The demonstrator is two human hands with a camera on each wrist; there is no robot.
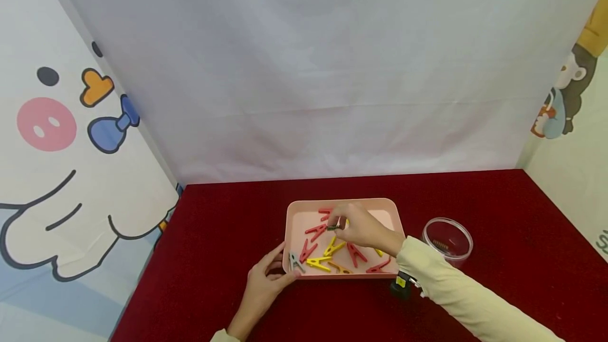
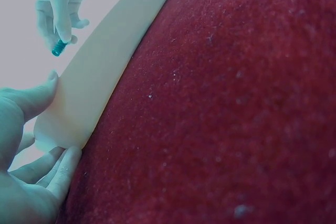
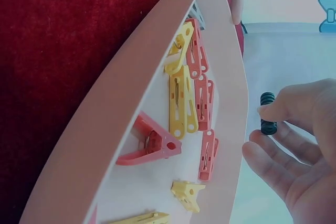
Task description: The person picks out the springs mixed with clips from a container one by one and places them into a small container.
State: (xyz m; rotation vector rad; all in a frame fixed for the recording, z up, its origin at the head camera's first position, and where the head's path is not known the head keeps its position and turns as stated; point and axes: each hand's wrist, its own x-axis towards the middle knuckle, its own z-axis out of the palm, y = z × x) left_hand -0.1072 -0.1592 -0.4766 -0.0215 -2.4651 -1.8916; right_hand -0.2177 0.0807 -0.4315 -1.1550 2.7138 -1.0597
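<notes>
Between the thumb and fingers of my right hand (image 1: 363,227) is a small dark coil spring (image 3: 268,114), pinched above the pink tray (image 1: 299,220). My left hand (image 1: 263,281) grips the tray's near left corner, thumb at the rim and fingers against the outer wall. Plastic clothespins lie scattered in the tray: several red ones, among them a red clothespin (image 1: 355,254), several yellow ones such as a yellow clothespin (image 3: 182,103), an orange one (image 1: 340,268) and a grey one (image 1: 296,262). The right hand covers part of the tray's contents in the head view.
To the right of the tray stands a round clear container (image 1: 448,240) with another coil spring (image 1: 440,245) seen in it. A dark red cloth (image 1: 228,226) covers the table. Behind it hangs a pale curtain (image 1: 332,67), with cartoon-printed walls on both sides.
</notes>
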